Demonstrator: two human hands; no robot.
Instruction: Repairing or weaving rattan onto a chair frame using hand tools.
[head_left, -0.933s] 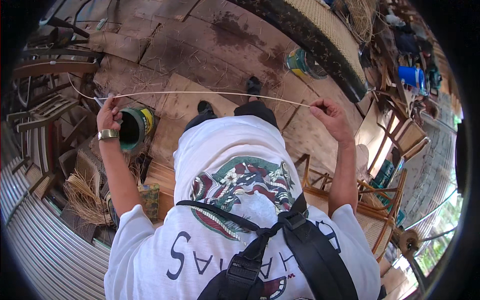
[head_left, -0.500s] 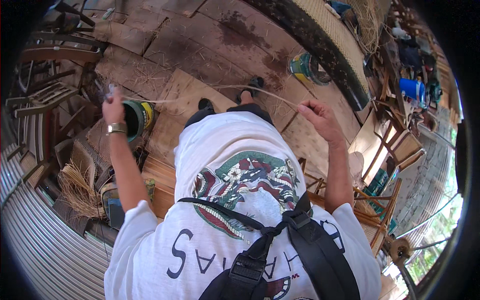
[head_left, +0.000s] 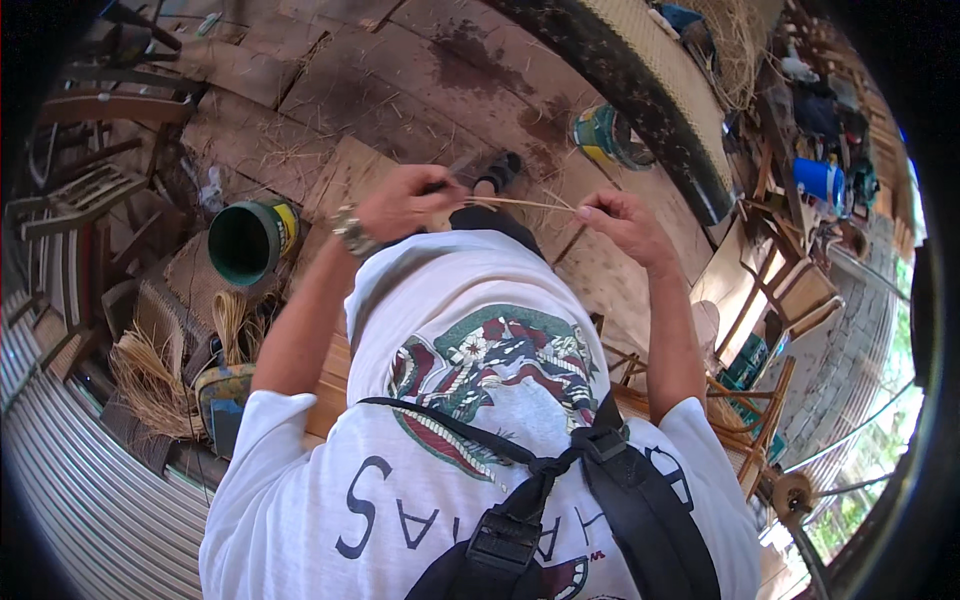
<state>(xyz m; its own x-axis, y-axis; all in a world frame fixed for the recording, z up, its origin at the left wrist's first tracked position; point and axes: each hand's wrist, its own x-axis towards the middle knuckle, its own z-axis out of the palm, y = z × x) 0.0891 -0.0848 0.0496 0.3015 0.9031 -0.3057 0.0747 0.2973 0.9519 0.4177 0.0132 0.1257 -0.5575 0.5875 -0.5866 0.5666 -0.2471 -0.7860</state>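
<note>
A thin, pale tan cane strip [head_left: 525,203] stretches between my two hands in front of my waist, looking doubled near its middle. My right hand [head_left: 630,230] pinches one end between thumb and fingers. My left hand [head_left: 408,203], wearing a metal wristwatch, has its fingers closed around the strip's other side; slight motion blur softens them. Below and between the hands show my dark shorts and a sandalled foot [head_left: 497,172] on the wooden boards.
A dark green bucket [head_left: 245,243] stands at the left, another bucket [head_left: 607,137] farther ahead. Bundles of fibre strands [head_left: 150,375] lie at the lower left. Wooden chair frames [head_left: 85,200] crowd the left side; a long woven-topped piece with a black edge [head_left: 640,95] spans the upper right.
My left hand has come in from beside the green bucket toward my right hand, shortening the span of strip between them. My right hand has shifted slightly inward, still pinching.
</note>
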